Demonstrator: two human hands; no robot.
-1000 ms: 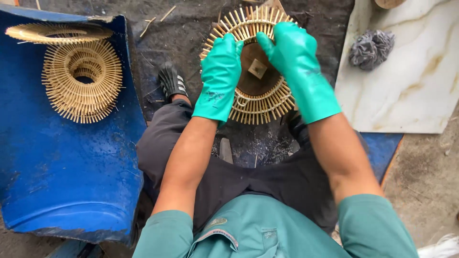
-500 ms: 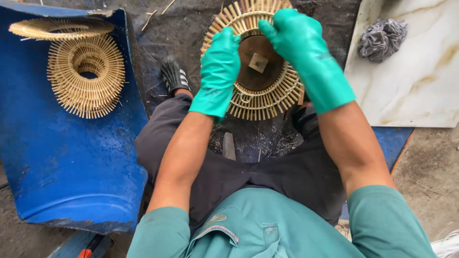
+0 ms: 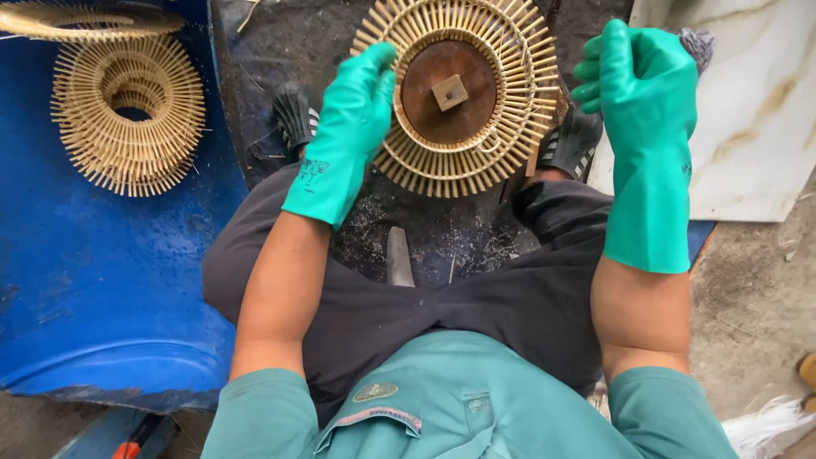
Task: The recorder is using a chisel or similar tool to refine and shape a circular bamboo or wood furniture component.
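A round bamboo-stick ring (image 3: 501,136) sits on a brown wooden disc (image 3: 449,92) with a small square peg in its middle, between my feet. My left hand (image 3: 353,110), in a green rubber glove, rests flat against the ring's left edge. Off to the right of the ring my right hand (image 3: 642,81), also gloved in green, hovers with fingers loosely curled and nothing in it. I sit with dark trousers and black sandals (image 3: 293,115) on dark ground.
A blue plastic sheet (image 3: 102,297) on the left carries a stack of finished bamboo rings (image 3: 127,115). A white marbled slab (image 3: 748,110) lies at the right with a grey cloth at its top. A tool with an orange handle (image 3: 132,438) lies at bottom left.
My right hand has lifted off the bamboo ring and moved out to the right. My left hand has slid to the ring's left edge. The disc and peg are now uncovered.
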